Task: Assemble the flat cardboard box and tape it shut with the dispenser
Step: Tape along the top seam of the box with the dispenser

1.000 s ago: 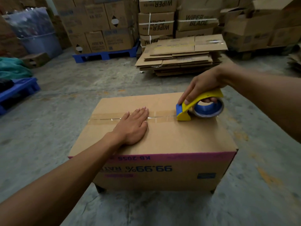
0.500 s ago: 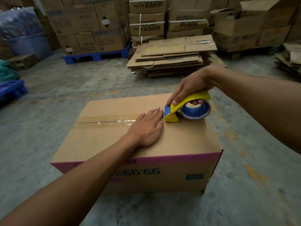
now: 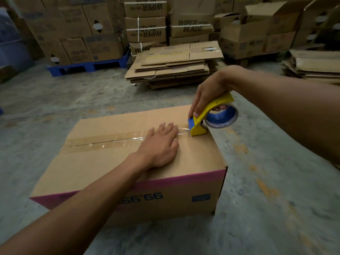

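Note:
A brown cardboard box (image 3: 103, 162) with a pink band and blue print stands assembled on the concrete floor. A strip of clear tape (image 3: 103, 141) runs along its closed top seam from the left edge. My left hand (image 3: 161, 144) lies flat, fingers spread, on the box top over the tape. My right hand (image 3: 207, 94) grips a yellow and blue tape dispenser (image 3: 211, 116), whose nose rests on the seam at the box's right edge, just beyond my left fingertips. The blue roll hangs past the edge.
A stack of flattened cardboard boxes (image 3: 174, 65) lies on the floor behind the box. Stacked cartons on a blue pallet (image 3: 88, 66) stand at the back left, more cartons across the back, and another flat pile (image 3: 316, 65) at the far right.
My right hand has drawn the dispenser rightward along the seam to the box's right edge, laying tape. My left hand slid right behind it, pressing the tape down.

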Action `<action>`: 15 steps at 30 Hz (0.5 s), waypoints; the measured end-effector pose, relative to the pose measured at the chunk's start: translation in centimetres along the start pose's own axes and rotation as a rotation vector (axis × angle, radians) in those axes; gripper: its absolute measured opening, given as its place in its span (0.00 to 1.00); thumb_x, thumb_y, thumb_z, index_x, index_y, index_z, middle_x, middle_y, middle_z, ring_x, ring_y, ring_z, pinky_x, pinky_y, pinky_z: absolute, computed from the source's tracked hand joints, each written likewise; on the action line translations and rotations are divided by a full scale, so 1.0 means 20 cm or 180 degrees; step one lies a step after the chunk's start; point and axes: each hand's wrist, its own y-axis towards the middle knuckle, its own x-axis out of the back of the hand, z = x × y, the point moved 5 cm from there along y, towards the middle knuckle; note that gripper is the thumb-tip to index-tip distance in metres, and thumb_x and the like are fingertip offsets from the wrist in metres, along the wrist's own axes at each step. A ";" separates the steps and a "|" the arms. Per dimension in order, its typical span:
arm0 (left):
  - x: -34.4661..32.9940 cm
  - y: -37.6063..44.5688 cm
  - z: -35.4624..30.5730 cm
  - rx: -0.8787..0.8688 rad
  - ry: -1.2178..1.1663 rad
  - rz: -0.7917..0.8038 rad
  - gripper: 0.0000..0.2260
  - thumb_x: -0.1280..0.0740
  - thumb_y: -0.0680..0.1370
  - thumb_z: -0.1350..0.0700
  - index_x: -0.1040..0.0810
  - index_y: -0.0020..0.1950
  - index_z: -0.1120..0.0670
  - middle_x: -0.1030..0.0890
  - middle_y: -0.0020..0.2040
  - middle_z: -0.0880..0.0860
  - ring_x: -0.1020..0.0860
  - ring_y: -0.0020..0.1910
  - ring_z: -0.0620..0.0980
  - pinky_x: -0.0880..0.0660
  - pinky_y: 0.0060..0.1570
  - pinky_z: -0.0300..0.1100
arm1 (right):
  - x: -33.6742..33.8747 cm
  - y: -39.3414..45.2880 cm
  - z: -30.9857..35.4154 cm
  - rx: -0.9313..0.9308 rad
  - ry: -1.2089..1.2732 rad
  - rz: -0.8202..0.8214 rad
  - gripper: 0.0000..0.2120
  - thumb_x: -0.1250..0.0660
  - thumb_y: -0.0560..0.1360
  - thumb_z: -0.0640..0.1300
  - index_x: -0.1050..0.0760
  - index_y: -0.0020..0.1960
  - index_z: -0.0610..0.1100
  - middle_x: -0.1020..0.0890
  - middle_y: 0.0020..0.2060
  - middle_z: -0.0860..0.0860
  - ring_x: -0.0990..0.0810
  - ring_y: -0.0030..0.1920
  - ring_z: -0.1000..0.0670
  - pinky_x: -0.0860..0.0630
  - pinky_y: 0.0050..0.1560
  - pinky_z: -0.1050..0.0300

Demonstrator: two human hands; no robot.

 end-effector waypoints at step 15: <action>-0.09 0.09 -0.15 0.0005 -0.0057 -0.0095 0.25 0.57 0.83 0.48 0.55 0.80 0.50 0.55 0.80 0.46 0.56 0.78 0.44 0.57 0.76 0.49 | 0.01 -0.20 -0.35 -0.0288 0.0359 0.0152 0.20 0.28 0.69 0.51 0.21 0.61 0.60 0.15 0.41 0.46 0.18 0.39 0.46 0.20 0.40 0.53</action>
